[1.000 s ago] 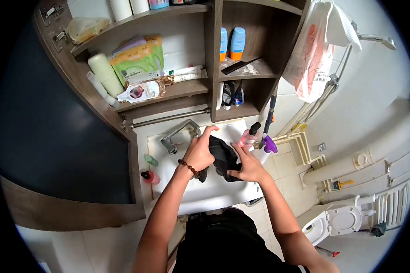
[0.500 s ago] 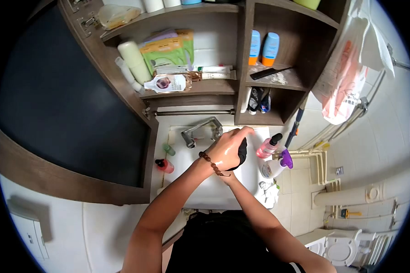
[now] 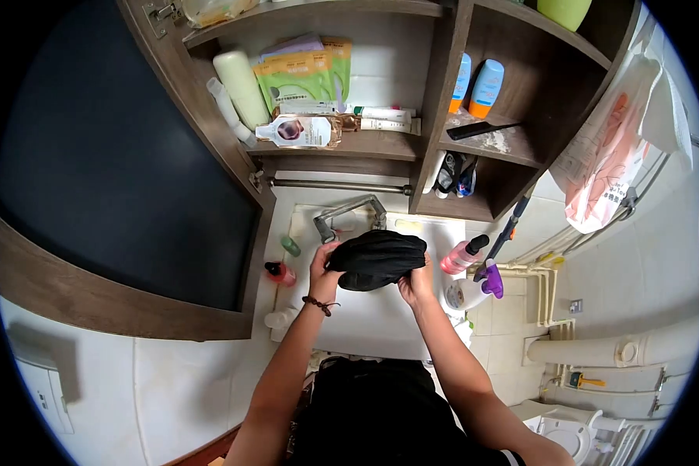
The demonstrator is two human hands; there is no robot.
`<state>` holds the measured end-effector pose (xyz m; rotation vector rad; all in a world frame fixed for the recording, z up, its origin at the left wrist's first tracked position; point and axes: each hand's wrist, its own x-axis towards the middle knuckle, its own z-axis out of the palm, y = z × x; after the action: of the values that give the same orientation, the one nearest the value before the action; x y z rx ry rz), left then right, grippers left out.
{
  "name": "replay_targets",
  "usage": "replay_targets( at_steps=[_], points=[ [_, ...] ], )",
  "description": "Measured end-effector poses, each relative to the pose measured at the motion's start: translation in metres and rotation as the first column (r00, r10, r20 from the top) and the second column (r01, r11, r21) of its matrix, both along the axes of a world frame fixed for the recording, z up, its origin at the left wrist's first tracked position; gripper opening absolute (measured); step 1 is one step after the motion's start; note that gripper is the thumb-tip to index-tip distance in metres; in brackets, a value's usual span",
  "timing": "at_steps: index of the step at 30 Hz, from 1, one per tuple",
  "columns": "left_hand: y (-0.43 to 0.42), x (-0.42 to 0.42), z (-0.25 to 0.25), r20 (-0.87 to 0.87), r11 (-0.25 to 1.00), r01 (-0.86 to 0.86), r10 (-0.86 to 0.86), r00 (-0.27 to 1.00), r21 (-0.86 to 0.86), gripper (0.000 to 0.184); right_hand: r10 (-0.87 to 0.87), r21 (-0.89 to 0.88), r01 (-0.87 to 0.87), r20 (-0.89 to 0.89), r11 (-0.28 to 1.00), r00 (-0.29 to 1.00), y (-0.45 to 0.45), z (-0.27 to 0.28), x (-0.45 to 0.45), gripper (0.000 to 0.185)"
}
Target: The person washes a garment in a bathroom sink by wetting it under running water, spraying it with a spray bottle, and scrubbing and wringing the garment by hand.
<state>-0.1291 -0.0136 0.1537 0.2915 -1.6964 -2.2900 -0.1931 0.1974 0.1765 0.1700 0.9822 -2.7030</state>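
Note:
Both hands hold a bunched black cloth item (image 3: 377, 256) above the white sink (image 3: 365, 326); its exact kind I cannot make out. My left hand (image 3: 323, 272), with a beaded bracelet at the wrist, grips its left end. At the right end, my right hand (image 3: 419, 283) has its fingers closed on the fabric, partly hidden by it. Behind the cloth stands the grey metal faucet (image 3: 349, 211).
Pink pump bottles stand on both sides of the sink, left (image 3: 281, 273) and right (image 3: 462, 255). Beside the right one is a white spray bottle (image 3: 466, 293) with a purple trigger. Overhead is an open cabinet (image 3: 349, 147) holding toiletries; its dark door (image 3: 132, 171) swings out left.
My hands were crossed together with the cloth crumpled and mostly hidden. Now they are apart, with the cloth spread wider between them. The view has shifted slightly.

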Motion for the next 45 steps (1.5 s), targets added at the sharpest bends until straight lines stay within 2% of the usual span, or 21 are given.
replay_targets(
  at_steps=[2,4,6,8,10,13,18,24,26,28,30,31,33,35,37,38,40,42,43,44,45],
  points=[
    [0.013,0.008,-0.005,0.076,0.920,0.039,-0.074,0.994,0.390,0.065,0.058,-0.037,-0.057,0.004,0.998,0.998,0.001,0.012,0.002,0.017],
    [0.025,0.014,-0.004,0.059,0.881,0.097,-0.140,0.988,0.463,0.062,0.081,-0.092,-0.076,0.054,0.993,0.995,-0.002,0.022,0.004,0.016],
    [0.032,0.016,-0.001,0.218,0.604,0.047,-0.357,0.908,0.796,0.063,0.106,-0.149,-0.090,0.100,0.985,0.989,-0.004,0.025,0.004,0.015],
    [0.042,0.014,-0.004,0.117,0.578,0.151,-0.400,0.909,0.802,0.065,0.169,-0.180,-0.136,0.180,0.974,0.969,-0.005,0.024,0.005,0.023],
    [0.052,0.014,0.009,-0.105,0.389,0.260,-0.376,0.921,0.884,0.061,0.228,-0.201,-0.189,0.189,0.961,0.955,-0.004,0.035,0.009,0.027],
    [0.056,0.007,-0.012,-0.065,0.342,0.149,-0.244,0.968,0.928,0.056,0.276,-0.253,-0.228,0.175,0.940,0.945,0.003,0.017,0.006,0.034],
    [0.064,-0.010,0.004,0.056,0.432,0.000,-0.116,0.992,0.902,0.047,0.286,-0.301,-0.232,0.152,0.925,0.946,0.026,-0.024,0.007,0.037],
    [0.066,-0.019,0.016,0.070,0.438,-0.032,-0.071,0.995,0.898,0.042,0.167,-0.007,-0.171,0.261,0.985,0.951,0.042,-0.040,0.022,0.037],
    [0.062,-0.024,0.029,0.080,0.467,-0.028,-0.091,0.993,0.884,0.041,0.444,-0.102,-0.437,0.053,0.893,0.895,0.059,-0.039,0.024,0.050],
    [0.049,-0.028,0.031,0.023,0.559,0.066,-0.151,0.988,0.827,0.042,0.493,-0.034,-0.493,0.015,0.870,0.870,0.063,-0.012,0.032,0.063],
    [0.036,-0.036,0.026,-0.028,0.538,0.127,-0.189,0.982,0.834,0.042,0.658,-0.354,-0.631,-0.054,0.691,0.751,0.069,-0.001,0.033,0.072],
    [0.031,-0.041,0.022,-0.147,0.537,0.273,-0.266,0.953,0.798,0.041,0.682,-0.249,-0.669,-0.039,0.701,0.730,0.068,0.002,0.033,0.086],
    [0.023,-0.049,0.022,-0.343,0.442,0.512,-0.409,0.846,0.736,0.040,0.724,-0.349,-0.680,-0.005,0.645,0.689,0.061,-0.002,0.027,0.092],
    [0.017,-0.056,0.030,-0.288,0.560,0.544,-0.482,0.827,0.625,0.041,0.776,-0.365,-0.704,0.092,0.610,0.624,0.052,-0.008,0.023,0.108],
    [0.023,-0.050,0.044,-0.074,0.850,0.446,-0.444,0.893,0.280,0.047,0.827,-0.363,-0.753,0.103,0.549,0.553,0.048,-0.016,0.013,0.108],
    [0.026,-0.046,0.055,-0.097,0.890,0.436,-0.450,0.888,-0.134,0.040,0.871,-0.346,-0.803,0.113,0.485,0.478,0.046,-0.021,0.009,0.109],
    [0.037,-0.058,0.145,0.177,0.387,0.795,-0.839,0.514,-0.467,0.028,0.891,-0.348,-0.826,0.067,0.443,0.450,0.043,-0.046,0.001,0.110],
    [0.061,-0.047,0.169,0.368,0.118,0.840,-0.860,0.353,-0.530,0.022,0.746,-0.200,-0.741,0.389,0.641,0.540,0.042,-0.061,-0.007,0.108],
    [0.070,-0.040,0.152,0.260,0.092,0.686,-0.883,0.391,-0.722,0.023,0.702,-0.009,-0.737,0.312,0.676,0.640,0.038,-0.054,-0.008,0.110],
    [0.075,-0.032,0.136,0.285,0.044,0.688,-0.889,0.357,-0.724,0.026,0.651,0.192,-0.690,0.232,0.698,0.723,0.033,-0.047,-0.009,0.112],
    [0.080,-0.026,0.139,0.364,-0.065,0.678,-0.879,0.308,-0.732,0.027,0.740,0.024,-0.769,0.255,0.639,0.622,0.034,-0.046,-0.013,0.114]
  ],
)
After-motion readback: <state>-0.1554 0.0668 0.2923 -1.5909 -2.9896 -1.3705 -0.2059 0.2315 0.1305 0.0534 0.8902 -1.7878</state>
